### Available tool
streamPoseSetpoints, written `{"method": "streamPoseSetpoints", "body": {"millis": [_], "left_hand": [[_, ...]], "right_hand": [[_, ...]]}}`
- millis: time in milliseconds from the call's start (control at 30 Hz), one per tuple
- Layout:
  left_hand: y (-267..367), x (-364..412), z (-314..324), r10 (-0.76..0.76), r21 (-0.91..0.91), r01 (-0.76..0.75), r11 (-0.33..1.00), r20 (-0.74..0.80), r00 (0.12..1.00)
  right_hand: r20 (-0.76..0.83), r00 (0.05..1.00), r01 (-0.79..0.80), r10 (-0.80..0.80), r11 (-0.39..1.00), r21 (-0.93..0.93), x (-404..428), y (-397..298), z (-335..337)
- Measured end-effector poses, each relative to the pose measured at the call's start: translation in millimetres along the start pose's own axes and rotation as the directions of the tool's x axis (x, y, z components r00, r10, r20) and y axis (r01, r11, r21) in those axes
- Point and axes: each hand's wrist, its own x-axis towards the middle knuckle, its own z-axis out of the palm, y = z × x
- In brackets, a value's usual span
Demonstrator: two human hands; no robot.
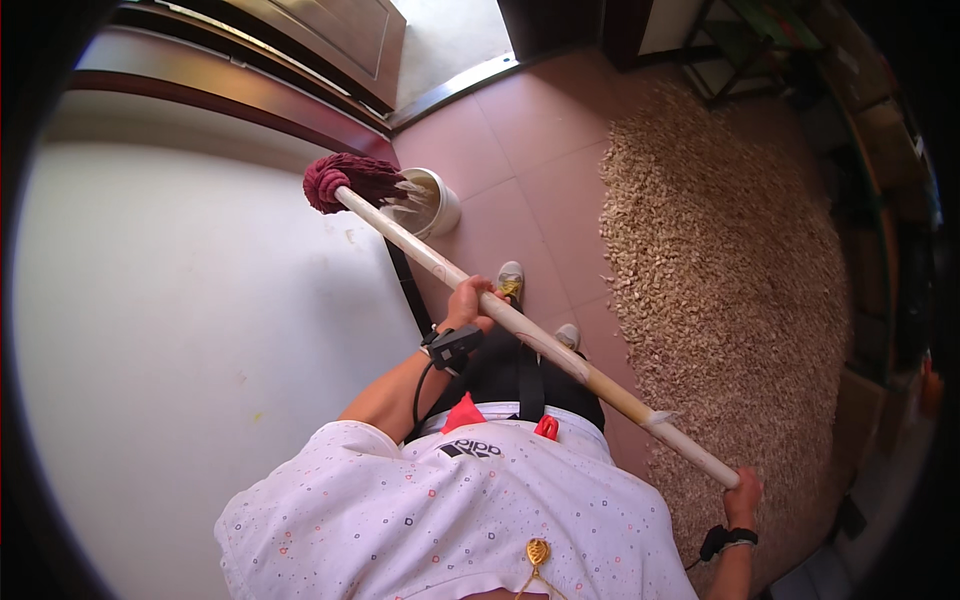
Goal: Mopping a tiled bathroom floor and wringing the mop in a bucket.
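Observation:
A mop with a dark red yarn head (352,180) runs slantwise across my body on a long pale handle (547,341). Its strands hang over a white bucket (448,210), which holds cloudy liquid. My left hand (474,301) grips the handle around its middle. At the lower right, my right hand (742,491) is closed around the handle's end. A black device is strapped to each of my wrists. The mop head is off the floor, beside the white wall.
A broad heap of peanuts or similar pods (727,300) covers the floor on the right. Pinkish tiles (517,202) lie between it and the white wall (187,337). An open door (337,45) and a bright doorway stand ahead. Cardboard boxes (889,142) line the right side.

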Motion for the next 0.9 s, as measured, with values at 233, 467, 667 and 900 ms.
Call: {"method": "streamPoseSetpoints", "body": {"millis": [233, 467, 667, 900], "left_hand": [[2.1, 3.8, -1.2, 0.005, -0.001, -0.004, 1.000, 0.043, 0.999], [7.5, -2.1, 8.2, -0.020, 0.025, 0.019, 0.999, 0.031, 0.999], [13.9, 22.9, -0.3, -0.061, -0.016, 0.062, 0.998, 0.027, 0.998], [31.0, 65.9, 1.1, -0.077, -0.027, 0.079, 0.997, 0.060, 0.995]], "right_hand": [[0.032, 0.998, -0.046, 0.047, 0.999, -0.028, 8.7, -1.7, -1.5], [-0.030, 0.999, -0.021, 0.020, 0.999, -0.030, 5.7, -7.7, -21.1], [-0.052, 0.999, 0.002, -0.006, 0.997, -0.079, -1.2, -32.2, -55.7], [-0.151, 0.988, -0.042, 0.006, 0.971, -0.234, -0.3, -116.8, -139.4]]}}
